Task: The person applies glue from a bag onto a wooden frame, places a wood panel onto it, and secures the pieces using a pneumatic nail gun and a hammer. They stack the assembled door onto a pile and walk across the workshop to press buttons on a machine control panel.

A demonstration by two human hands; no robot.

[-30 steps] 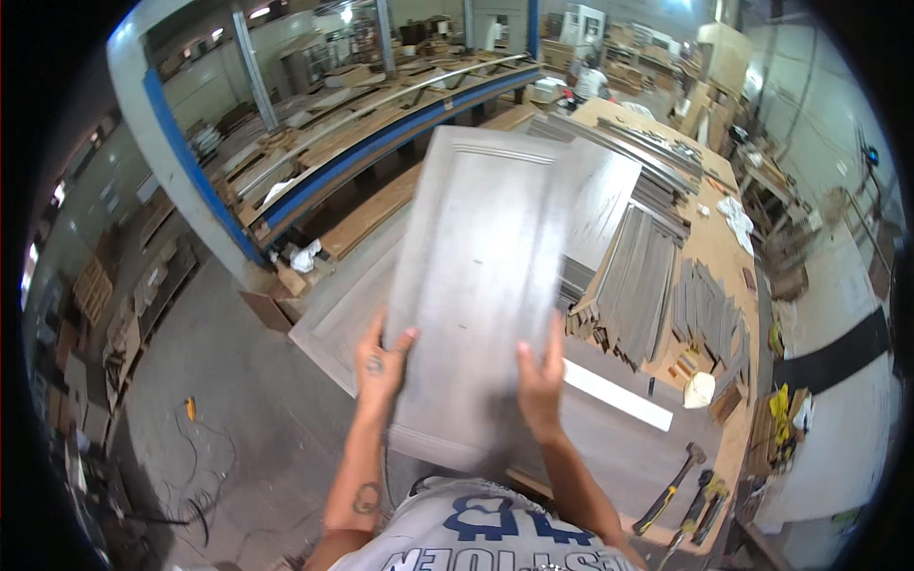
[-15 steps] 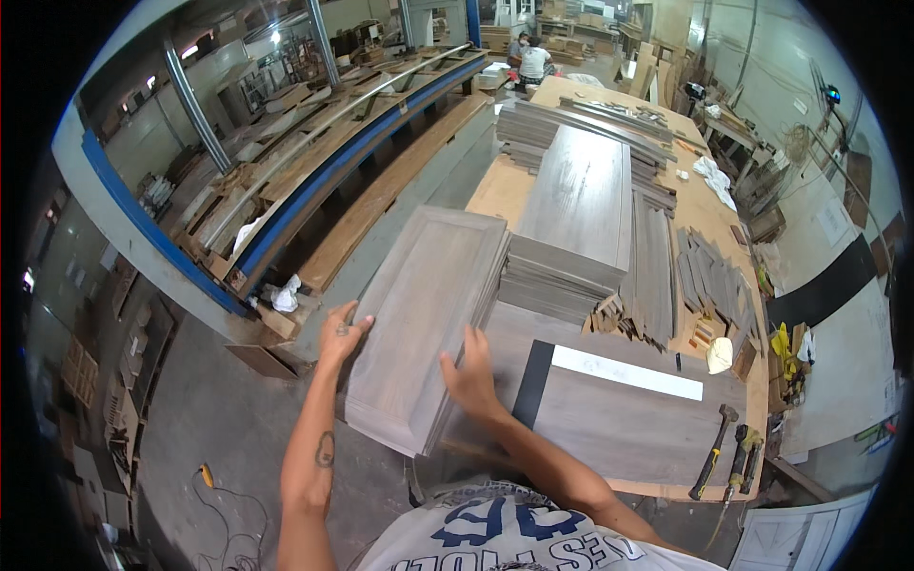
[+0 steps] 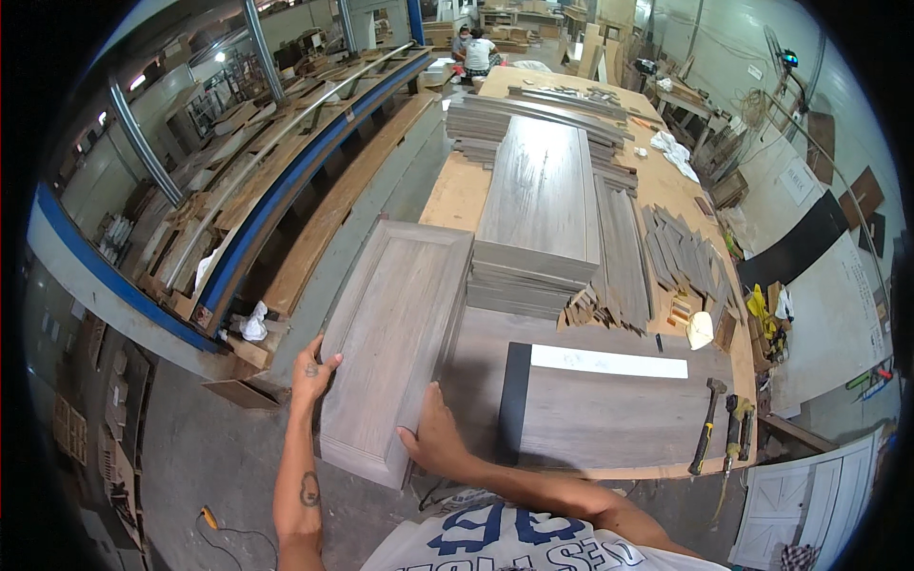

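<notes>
A grey wood-grain cabinet door [image 3: 381, 343] with a raised frame and recessed centre lies face up in front of me, on top of others at the table's left side. My left hand [image 3: 312, 371] is at its left edge, thumb up by the rim and fingers along the side. Against the right edge, near the front corner, is my right hand [image 3: 438, 433]; its thumb lies over the rim and its fingers run along the side. Both hands appear closed on the door's edges, though the undersides of the fingers are hidden.
Right of the door rises a stack of grey panels [image 3: 538, 190], beside grey strips [image 3: 624, 257]. A white strip [image 3: 609, 362] lies on a grey panel [image 3: 619, 423] nearby. A hammer [image 3: 706, 428] and a power tool [image 3: 735, 433] lie at the right. A blue-edged rack [image 3: 295, 181] stands left.
The whole view has shifted, so the bench sits further left. My right hand has slid along the door's right edge toward the near corner; my left hand stays at the left edge.
</notes>
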